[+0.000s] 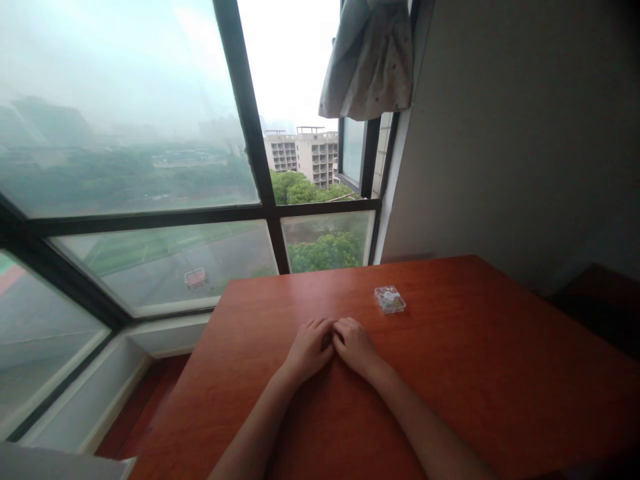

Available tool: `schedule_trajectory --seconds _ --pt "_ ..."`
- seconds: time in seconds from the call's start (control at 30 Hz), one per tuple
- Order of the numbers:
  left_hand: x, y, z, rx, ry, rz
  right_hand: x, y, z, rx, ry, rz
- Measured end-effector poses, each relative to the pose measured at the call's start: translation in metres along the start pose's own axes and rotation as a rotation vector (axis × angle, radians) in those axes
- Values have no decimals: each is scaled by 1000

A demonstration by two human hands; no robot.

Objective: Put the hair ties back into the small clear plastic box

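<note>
My left hand (310, 348) rests palm down on the reddish-brown wooden table (240, 333). Beside it my right hand (355, 347) lies the same way, and the two meet at their fingertips and thumbs. The fingers of both are loosely bent, with each thumb a little apart from them; no object shows in either. What lies under the palms is hidden. A small clear plastic box (390, 299) with little pieces inside sits just beyond my right hand, to its right, and neither hand touches it. The pieces are too small to make out.
Large dark-framed windows (267, 212) stand behind and left of the table, one pane swung outward. A grey curtain (370, 63) hangs at the upper right of the opening. A plain wall (480, 153) rises to the right. Red-brown floor (145, 400) shows at the left.
</note>
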State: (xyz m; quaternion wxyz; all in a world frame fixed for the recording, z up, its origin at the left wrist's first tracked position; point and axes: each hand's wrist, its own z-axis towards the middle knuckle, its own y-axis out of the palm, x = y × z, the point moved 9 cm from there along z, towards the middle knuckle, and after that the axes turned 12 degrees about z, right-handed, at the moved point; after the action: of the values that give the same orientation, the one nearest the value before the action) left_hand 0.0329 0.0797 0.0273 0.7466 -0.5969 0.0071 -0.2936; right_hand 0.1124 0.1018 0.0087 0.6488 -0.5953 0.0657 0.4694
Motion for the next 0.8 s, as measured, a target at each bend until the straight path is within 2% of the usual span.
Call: schedule_trajectory --seconds 0.8 --pt "0 -1 0 -3 3 -4 -2 -1 0 4 -4 -3"
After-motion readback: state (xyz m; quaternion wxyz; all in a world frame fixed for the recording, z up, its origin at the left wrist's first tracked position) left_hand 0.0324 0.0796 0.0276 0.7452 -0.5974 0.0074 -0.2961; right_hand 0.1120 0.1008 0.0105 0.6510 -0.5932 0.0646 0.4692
